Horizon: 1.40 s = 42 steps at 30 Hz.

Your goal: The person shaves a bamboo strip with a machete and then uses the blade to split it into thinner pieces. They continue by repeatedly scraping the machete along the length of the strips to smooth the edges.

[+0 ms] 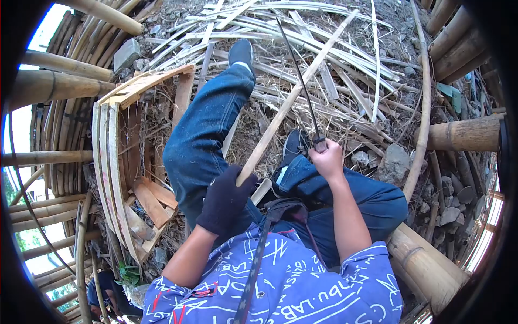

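My left hand (226,197), in a dark knit glove, is closed round the lower end of a long bamboo strip (294,97). The strip slants up and to the right, away from my body. In my bare right hand (327,156) is the handle of a long thin-bladed knife (303,81). Its dark blade points forward and crosses over the strip near the middle. Both hands are above my bent legs in blue jeans (199,135). Many pale split strips (248,35) lie scattered on the ground beyond my feet.
A wooden crate-like frame (113,173) with wood pieces in it stands at my left. Thick bamboo poles (464,135) stick in from both sides. A large bamboo pole (423,264) lies by my right hip, near loose rocks (396,164). Another person (105,294) is at the lower left.
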### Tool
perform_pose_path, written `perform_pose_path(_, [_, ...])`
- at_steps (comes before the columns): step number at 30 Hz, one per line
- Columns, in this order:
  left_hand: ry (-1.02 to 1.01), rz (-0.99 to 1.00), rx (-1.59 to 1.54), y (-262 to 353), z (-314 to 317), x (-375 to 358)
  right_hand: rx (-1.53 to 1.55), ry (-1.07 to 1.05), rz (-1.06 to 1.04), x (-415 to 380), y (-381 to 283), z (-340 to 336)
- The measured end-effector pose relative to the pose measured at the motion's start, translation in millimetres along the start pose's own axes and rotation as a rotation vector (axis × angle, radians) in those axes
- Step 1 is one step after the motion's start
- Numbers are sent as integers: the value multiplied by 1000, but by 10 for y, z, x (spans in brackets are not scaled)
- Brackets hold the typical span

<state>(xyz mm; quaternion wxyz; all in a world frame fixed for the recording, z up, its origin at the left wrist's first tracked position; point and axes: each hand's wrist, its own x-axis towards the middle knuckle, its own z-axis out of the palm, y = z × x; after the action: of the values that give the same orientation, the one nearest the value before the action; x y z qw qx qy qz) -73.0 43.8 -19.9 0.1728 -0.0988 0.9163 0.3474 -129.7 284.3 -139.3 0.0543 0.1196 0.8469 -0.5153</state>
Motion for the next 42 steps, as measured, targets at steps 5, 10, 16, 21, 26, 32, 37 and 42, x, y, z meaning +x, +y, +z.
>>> perform_pose_path(5, [43, 11, -136, -33, 309, -33, 177, 12, 24, -16, 2, 8])
perform_pose_path(10, [-105, -102, -478, 141, 480, 9, 440, -7, 64, -85, -56, 1])
perform_pose_path(16, [-38, 68, -204, 331, 419, 102, 649, -16, 173, -126, -187, -106])
perform_pose_path(21, [-169, -49, -184, 195, 576, 120, 715, -4, 218, -124, -207, -160])
perform_pose_path(26, [-195, -56, -234, -11, 790, 18, 739, 2, 248, -118, -170, -141])
perform_pose_path(32, [-355, -205, -332, 102, 722, 29, 656, -45, 250, -133, -162, -111])
perform_pose_path(37, [-436, -283, -426, 276, 613, 0, 609, -96, 266, -145, -155, -77])
perform_pose_path(42, [-491, -217, -467, 211, 564, 33, 516, -108, 253, -167, -172, -24])
